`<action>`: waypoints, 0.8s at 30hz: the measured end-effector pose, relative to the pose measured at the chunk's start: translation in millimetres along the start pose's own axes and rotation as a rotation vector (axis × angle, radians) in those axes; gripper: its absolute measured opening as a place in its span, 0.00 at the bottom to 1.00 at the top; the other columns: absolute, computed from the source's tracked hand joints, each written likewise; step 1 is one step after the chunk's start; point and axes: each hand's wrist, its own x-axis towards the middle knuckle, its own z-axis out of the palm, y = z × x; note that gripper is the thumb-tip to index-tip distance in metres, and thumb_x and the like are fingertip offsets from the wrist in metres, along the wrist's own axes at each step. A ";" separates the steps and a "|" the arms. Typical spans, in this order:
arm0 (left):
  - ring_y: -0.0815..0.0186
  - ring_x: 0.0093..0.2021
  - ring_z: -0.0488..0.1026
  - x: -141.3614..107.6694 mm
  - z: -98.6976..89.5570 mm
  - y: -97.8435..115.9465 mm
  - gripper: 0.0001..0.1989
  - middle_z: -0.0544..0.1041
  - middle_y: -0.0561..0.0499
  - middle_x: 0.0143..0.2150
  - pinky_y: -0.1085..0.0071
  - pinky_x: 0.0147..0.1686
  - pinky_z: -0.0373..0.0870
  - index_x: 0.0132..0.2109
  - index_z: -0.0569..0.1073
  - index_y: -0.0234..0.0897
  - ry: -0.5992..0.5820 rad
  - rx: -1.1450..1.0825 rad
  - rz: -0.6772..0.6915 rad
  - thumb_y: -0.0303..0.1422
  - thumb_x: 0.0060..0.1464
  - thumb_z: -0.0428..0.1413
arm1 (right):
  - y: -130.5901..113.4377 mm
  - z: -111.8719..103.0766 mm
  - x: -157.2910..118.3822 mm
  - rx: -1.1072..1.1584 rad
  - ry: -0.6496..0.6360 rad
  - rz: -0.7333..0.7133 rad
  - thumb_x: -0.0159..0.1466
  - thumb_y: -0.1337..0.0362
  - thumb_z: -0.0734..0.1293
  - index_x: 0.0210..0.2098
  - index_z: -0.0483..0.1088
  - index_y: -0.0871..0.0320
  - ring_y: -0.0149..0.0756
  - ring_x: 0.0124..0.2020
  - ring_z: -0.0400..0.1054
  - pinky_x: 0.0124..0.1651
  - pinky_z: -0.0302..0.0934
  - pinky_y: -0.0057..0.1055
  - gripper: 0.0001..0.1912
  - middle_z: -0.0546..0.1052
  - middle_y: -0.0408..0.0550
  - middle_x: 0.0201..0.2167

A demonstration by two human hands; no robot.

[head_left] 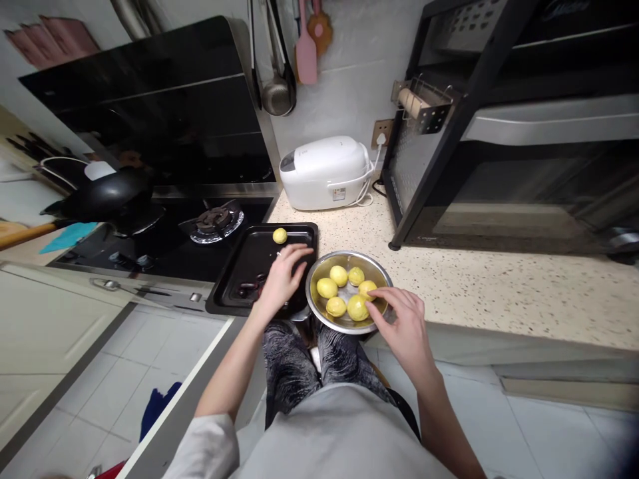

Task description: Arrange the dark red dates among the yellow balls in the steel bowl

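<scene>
A round steel bowl [313,311] holds several yellow, roundish fruits that look like lemons, one of them the lemon [357,308] nearest me. At the bowl's right side, my right hand [405,327] has thumb and index finger closed at a lemon [367,289]; the fingers partly cover it. My left hand [284,276] hovers over the right part of a black baking tray [234,266], fingers spread, with nothing in them. Toward the back of that tray sits a single lemon [279,235]. Dark reddish pieces [248,288], too small to name, lie left of my left hand.
A white rice cooker [327,174] stands behind the bowl. To the left is a gas burner [216,219] on a black hob, with a black wok [110,196] farther left. An oven in a black rack [529,193] fills the right. Utensils such as a ladle [277,96] hang above.
</scene>
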 end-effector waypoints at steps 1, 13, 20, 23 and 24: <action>0.55 0.66 0.69 8.9 -3.0 -14.3 0.19 0.73 0.40 0.64 0.51 0.68 0.65 0.62 0.73 0.38 0.002 0.067 -0.023 0.26 0.67 0.52 | -0.2 -0.3 0.1 0.006 0.010 -0.003 0.73 0.55 0.63 0.43 0.75 0.52 0.47 0.47 0.75 0.58 0.55 0.48 0.10 0.83 0.48 0.45; 0.41 0.64 0.68 65.2 1.1 -104.1 0.23 0.67 0.29 0.64 0.43 0.62 0.68 0.61 0.69 0.29 -0.117 0.471 -0.273 0.20 0.58 0.54 | -0.9 -4.0 -4.1 0.032 0.040 -0.023 0.72 0.58 0.64 0.41 0.74 0.51 0.46 0.47 0.75 0.56 0.57 0.48 0.08 0.83 0.47 0.42; 0.42 0.58 0.70 58.5 -2.5 -105.3 0.17 0.69 0.32 0.56 0.43 0.57 0.71 0.53 0.70 0.33 -0.050 0.504 -0.315 0.21 0.57 0.53 | -3.5 -4.7 -4.6 0.044 0.030 -0.010 0.72 0.59 0.63 0.41 0.74 0.51 0.47 0.47 0.75 0.56 0.58 0.48 0.08 0.83 0.48 0.43; 0.42 0.57 0.70 55.4 -6.5 -101.3 0.21 0.71 0.35 0.53 0.41 0.59 0.68 0.55 0.69 0.33 -0.036 0.480 -0.309 0.19 0.53 0.55 | -4.1 -4.0 -4.5 0.052 0.031 -0.022 0.72 0.59 0.64 0.41 0.74 0.51 0.47 0.47 0.75 0.55 0.58 0.48 0.08 0.83 0.47 0.42; 0.42 0.58 0.70 54.5 -8.1 -98.6 0.23 0.71 0.35 0.53 0.41 0.60 0.68 0.55 0.69 0.33 -0.027 0.469 -0.306 0.19 0.52 0.57 | -4.0 -3.7 -4.5 0.054 0.031 -0.026 0.72 0.59 0.64 0.41 0.75 0.52 0.47 0.46 0.75 0.55 0.58 0.47 0.08 0.83 0.47 0.42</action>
